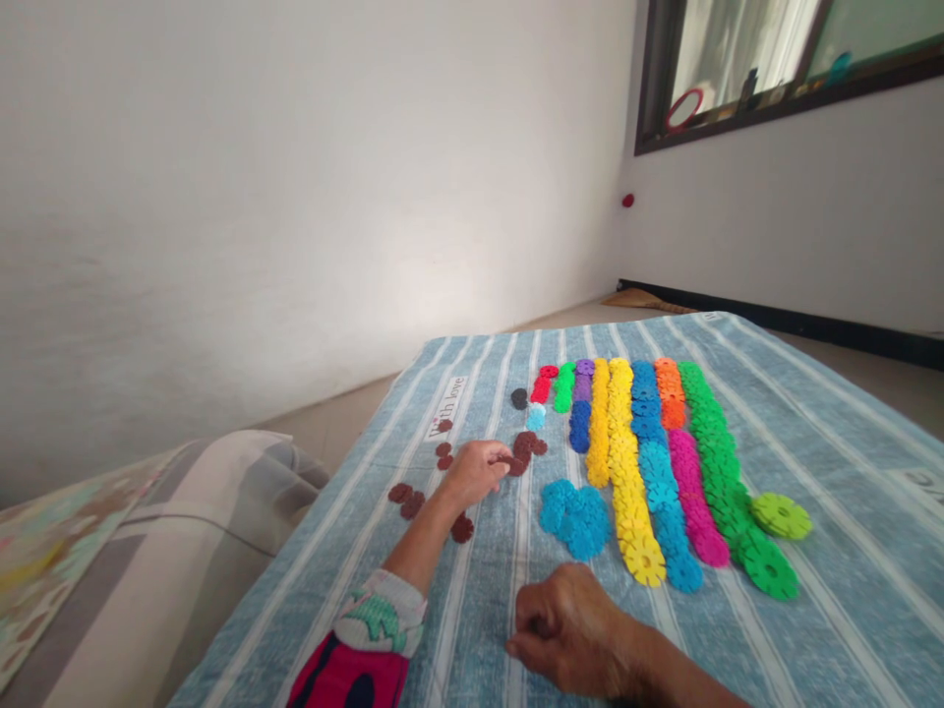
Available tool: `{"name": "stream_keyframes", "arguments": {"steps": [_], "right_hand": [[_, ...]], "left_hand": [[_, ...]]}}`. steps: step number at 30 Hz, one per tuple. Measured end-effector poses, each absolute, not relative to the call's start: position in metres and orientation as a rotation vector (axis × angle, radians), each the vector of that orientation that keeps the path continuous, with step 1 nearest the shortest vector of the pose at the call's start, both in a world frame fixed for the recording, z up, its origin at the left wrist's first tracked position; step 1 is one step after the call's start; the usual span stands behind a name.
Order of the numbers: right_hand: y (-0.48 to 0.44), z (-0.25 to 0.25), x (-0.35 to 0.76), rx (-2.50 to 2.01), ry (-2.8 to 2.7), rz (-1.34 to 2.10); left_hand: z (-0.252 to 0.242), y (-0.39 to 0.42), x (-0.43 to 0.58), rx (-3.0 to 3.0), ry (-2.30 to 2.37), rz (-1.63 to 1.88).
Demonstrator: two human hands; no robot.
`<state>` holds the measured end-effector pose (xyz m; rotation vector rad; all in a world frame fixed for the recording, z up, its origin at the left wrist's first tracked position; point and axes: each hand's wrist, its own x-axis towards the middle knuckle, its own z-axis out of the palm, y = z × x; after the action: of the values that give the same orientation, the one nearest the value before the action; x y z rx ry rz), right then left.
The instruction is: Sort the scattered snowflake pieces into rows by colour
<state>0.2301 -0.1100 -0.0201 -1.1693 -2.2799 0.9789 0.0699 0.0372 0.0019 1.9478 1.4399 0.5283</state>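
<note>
My left hand (476, 472) reaches over the striped cloth with its fingers pinched on a brown disc, beside a small pile of brown discs (525, 449). More brown discs (413, 504) lie scattered to its left and below it. Nearer to me, my right hand (571, 629) is curled closed above the cloth; what it holds, if anything, is hidden. Just beyond it sits a loose heap of blue discs (579, 521). Overlapping notched discs form rows by colour, among them a yellow row (625, 462), a green row (719, 472) and a pink row (691, 492).
The blue striped cloth (295, 610) covers the table. A black disc (519, 398) and a light blue one (536, 418) lie near the red row (542, 385). Lime green discs (782, 516) sit at the right. Grey checked fabric (199, 551) is at the left.
</note>
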Motion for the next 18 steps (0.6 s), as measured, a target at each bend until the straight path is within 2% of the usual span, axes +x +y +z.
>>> {"name": "stream_keyframes", "arguments": {"steps": [11,18], "right_hand": [[-0.1103,-0.0167,0.2294,-1.198,-2.3,0.98],[-0.1094,-0.0229,0.2301,-1.164,-2.267,0.981]], "left_hand": [[0.0002,0.0389,0.0697,2.037,1.587,0.6],[0.0019,0.0346,0.0732,1.882,1.546,0.604]]}}
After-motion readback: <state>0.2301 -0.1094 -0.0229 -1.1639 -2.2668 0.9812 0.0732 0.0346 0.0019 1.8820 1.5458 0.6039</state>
